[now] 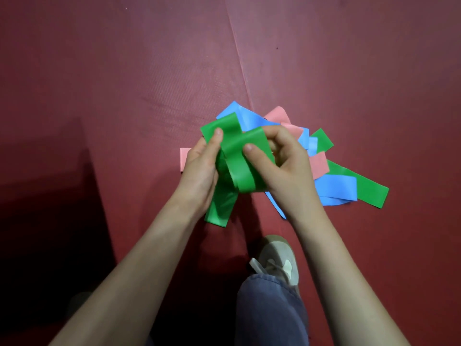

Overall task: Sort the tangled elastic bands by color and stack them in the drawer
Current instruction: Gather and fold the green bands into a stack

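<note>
Two hands were seen over a red floor mat [124, 83]. A green elastic band bundle [240, 171] was gripped between them: the left hand [199, 167] was curled round its left side with the thumb pressed on top, and the right hand [289, 162] round its right side. Blue bands [250, 118], pink bands [318, 166] and a loose green band [361, 186] were left tangled on the mat, just behind and right of the hands. A grey sneaker [277, 258] was seen below.

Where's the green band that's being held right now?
Head view, centre: the green band is gripped between the left hand and right hand, over the pile of other bands on the red mat.
</note>
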`<state>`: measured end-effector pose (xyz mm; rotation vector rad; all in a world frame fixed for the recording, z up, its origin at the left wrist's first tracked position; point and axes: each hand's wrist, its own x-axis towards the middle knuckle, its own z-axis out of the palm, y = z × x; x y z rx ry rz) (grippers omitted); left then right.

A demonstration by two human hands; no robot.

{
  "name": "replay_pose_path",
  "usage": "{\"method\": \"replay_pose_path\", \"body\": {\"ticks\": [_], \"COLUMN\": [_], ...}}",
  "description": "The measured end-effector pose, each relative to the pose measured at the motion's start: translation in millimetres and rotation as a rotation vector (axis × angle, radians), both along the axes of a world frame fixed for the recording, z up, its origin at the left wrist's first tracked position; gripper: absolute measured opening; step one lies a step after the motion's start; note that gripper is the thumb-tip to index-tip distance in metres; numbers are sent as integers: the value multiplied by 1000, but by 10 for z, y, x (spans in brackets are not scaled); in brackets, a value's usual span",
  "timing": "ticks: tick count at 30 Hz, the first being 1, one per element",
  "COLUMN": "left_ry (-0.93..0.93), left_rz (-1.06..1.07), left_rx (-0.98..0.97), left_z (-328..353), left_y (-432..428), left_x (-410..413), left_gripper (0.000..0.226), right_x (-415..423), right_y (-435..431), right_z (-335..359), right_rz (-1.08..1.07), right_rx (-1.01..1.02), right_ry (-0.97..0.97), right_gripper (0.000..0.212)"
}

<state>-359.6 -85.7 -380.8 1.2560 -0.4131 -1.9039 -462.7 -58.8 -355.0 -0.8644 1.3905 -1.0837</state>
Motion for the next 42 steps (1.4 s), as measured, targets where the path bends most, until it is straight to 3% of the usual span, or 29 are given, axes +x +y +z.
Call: {"method": "replay_pose_path", "body": {"ticks": [2, 9, 22, 29, 34, 39, 42], "left_ry": [-20, 2, 101, -14, 11, -57, -99], "left_rz": [-36, -87, -142, -92, -104, -41, -29], "left_rx": [4, 74, 72, 43, 20, -12, -99], "left_z": [-5, -47, 6, 1, -11, 44, 172], "left_y": [2, 16, 56, 79, 91, 37, -97], "left_x": [-11, -46, -22, -45, -46, -31, 17], "left_gripper": [22, 33, 56, 28, 27, 27, 32], "right_x": [53, 145, 70, 81, 78, 67, 55], "right_y": [-49, -88, -79, -76, -78, 2, 94], "right_z": [-35, -138, -144, -159, -186, -233, -350], "right_rz": [-13, -22, -34, -14, -8, -88, 11], "right_rx": [33, -19, 75, 47, 45, 102, 200], "right_ry": [-84, 109, 200, 219, 250, 130, 175], "right_gripper": [10, 21, 18, 17, 11, 33, 21]}}
